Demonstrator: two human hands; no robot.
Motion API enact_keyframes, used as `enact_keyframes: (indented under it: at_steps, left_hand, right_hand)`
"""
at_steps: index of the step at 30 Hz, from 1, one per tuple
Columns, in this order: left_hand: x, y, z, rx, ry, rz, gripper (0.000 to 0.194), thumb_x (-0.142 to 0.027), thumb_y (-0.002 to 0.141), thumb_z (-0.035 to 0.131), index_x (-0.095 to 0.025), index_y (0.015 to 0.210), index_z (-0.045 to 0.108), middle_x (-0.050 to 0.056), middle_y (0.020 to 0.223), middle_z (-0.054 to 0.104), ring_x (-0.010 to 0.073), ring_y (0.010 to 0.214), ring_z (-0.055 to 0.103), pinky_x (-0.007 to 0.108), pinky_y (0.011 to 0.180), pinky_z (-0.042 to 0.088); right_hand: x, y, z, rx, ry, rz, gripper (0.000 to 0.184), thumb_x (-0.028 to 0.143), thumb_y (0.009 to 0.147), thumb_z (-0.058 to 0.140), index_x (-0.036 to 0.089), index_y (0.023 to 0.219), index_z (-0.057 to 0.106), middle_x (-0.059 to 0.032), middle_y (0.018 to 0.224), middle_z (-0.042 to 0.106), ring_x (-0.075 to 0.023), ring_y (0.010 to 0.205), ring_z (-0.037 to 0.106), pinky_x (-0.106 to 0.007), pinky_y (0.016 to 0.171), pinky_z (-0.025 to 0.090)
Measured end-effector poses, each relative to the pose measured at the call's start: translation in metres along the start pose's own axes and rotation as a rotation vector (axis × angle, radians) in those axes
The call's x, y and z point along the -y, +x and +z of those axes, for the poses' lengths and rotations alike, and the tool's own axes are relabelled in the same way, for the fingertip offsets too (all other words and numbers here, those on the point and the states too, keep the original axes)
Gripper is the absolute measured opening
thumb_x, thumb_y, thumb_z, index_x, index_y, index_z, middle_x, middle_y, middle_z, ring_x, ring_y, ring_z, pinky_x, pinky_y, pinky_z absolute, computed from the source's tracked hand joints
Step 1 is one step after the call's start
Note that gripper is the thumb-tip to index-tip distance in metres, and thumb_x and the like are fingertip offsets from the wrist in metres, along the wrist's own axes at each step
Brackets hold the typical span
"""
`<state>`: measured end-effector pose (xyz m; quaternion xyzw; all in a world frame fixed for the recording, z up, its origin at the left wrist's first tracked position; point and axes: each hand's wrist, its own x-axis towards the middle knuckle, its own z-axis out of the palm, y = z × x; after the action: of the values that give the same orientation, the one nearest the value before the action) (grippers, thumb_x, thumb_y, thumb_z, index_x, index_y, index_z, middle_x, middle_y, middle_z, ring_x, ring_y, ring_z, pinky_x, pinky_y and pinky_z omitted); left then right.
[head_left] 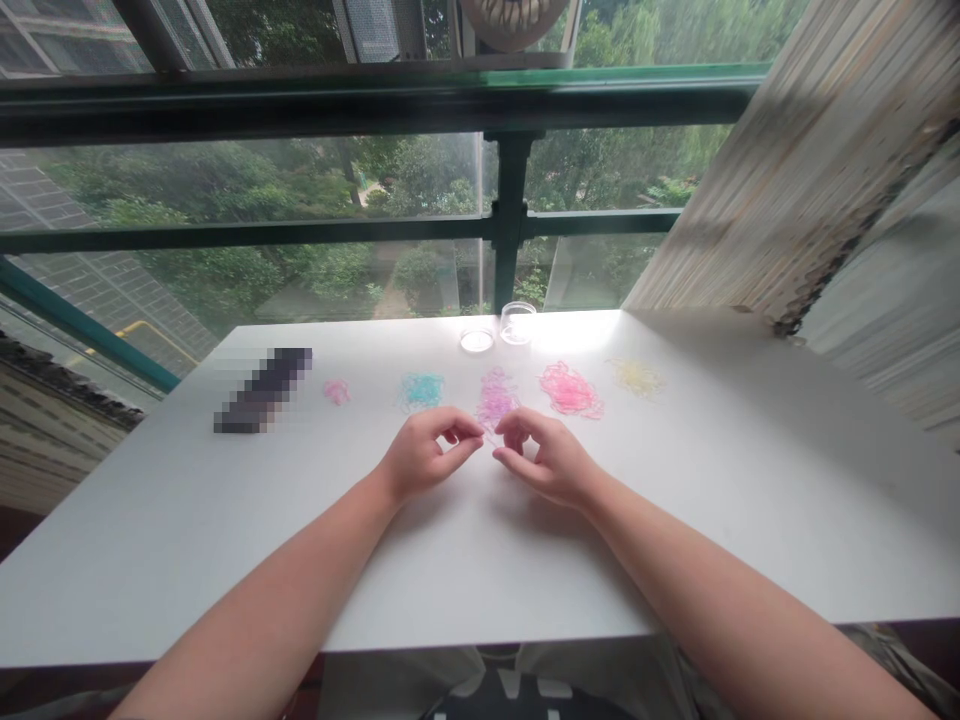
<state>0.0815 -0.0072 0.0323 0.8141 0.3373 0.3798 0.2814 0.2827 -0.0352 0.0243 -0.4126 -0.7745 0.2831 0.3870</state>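
On the white table [225,540] lie small heaps of thin elastic bands sorted by colour: light pink [337,390], teal [422,390], purple [496,396], bright pink [570,390] and yellow [637,377]. My left hand [424,455] and my right hand [541,455] meet just in front of the purple heap. Both are closed in a pinch, fingertips almost touching. A thin pale band seems to run between them, too fine to name for sure.
A clear round jar [517,322] and its lid [477,340] stand at the table's far edge. A dark blurred object [262,390] lies at the left. Behind the table are a glass railing and a striped curtain [787,180] at the right.
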Motion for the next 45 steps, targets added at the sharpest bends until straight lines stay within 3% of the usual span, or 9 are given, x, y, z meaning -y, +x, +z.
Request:
enact_keyframes:
  at_steps: [13, 35, 45]
  left_hand:
    - [-0.0002, -0.0004, 0.0009, 0.027, 0.002, -0.025, 0.008, -0.021, 0.078, 0.061, -0.016, 0.079, 0.067, 0.004, 0.075, 0.07, 0.0134, 0.069, 0.063, 0.024, 0.064, 0.051]
    - [-0.0009, -0.0004, 0.0003, 0.061, 0.011, -0.036, 0.006, -0.021, 0.078, 0.061, -0.017, 0.077, 0.066, 0.002, 0.073, 0.068, 0.0116, 0.066, 0.061, 0.023, 0.064, 0.048]
    - [-0.0018, 0.0009, -0.0004, 0.128, 0.004, -0.077, 0.013, -0.024, 0.081, 0.057, -0.016, 0.077, 0.066, 0.002, 0.073, 0.068, 0.0114, 0.066, 0.059, 0.022, 0.063, 0.047]
  right_hand:
    - [0.0009, 0.0011, 0.0011, 0.033, 0.006, -0.06, 0.003, 0.019, 0.081, 0.054, 0.019, 0.083, 0.055, -0.0002, 0.068, 0.058, -0.0116, 0.061, 0.053, -0.025, 0.06, 0.045]
    - [0.0013, 0.0016, 0.0003, 0.016, 0.003, -0.045, 0.005, 0.015, 0.079, 0.053, 0.019, 0.08, 0.056, 0.0001, 0.067, 0.058, -0.012, 0.062, 0.053, -0.025, 0.061, 0.044]
    - [0.0018, 0.0015, 0.0009, 0.016, 0.005, -0.053, 0.007, 0.014, 0.08, 0.051, 0.019, 0.078, 0.055, 0.0008, 0.065, 0.055, -0.0107, 0.06, 0.05, -0.023, 0.06, 0.042]
